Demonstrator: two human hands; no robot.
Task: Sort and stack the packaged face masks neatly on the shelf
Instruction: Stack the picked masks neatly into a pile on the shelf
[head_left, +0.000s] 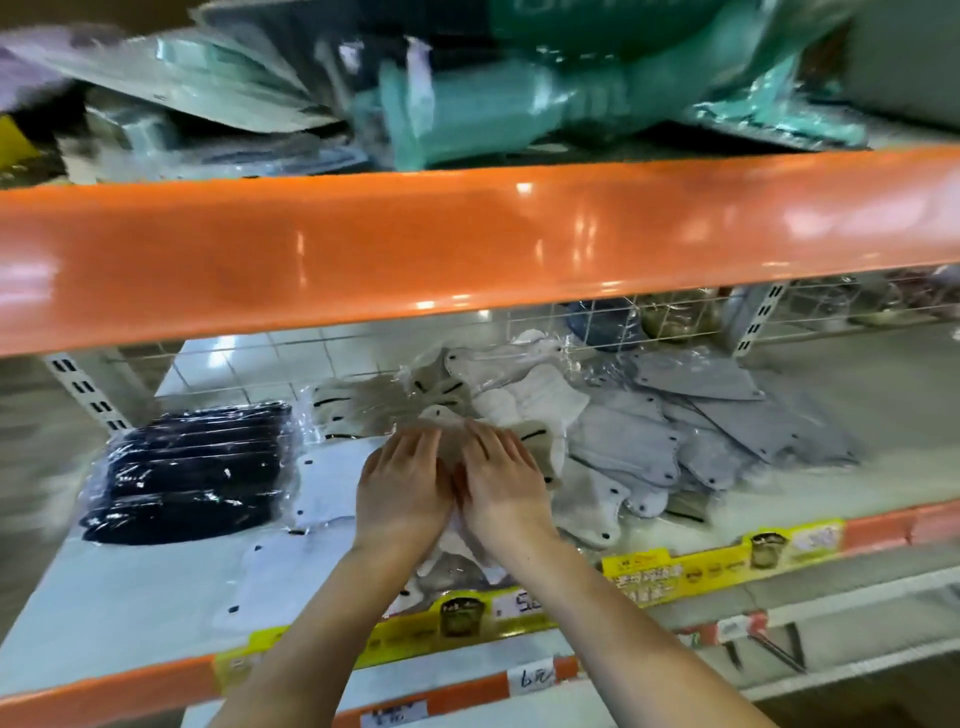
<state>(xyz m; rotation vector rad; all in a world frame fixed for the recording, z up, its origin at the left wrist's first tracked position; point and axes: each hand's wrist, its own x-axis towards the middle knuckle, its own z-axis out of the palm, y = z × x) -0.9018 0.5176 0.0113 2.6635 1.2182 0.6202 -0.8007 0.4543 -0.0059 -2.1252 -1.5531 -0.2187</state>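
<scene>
Head view: both hands, left hand (402, 486) and right hand (501, 480), lie side by side with straight fingers flat on the beige mask packet (451, 447) at mid-shelf (130, 597), its long axis apparently running front to back, equally near both hands.

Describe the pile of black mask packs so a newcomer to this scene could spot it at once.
Find the broad orange beam and look at the white shelf under it. At its left end, left of both hands, lies the pile of black mask packs. It alone is dark and evenly stacked; its neighbours are pale and scattered.
</scene>
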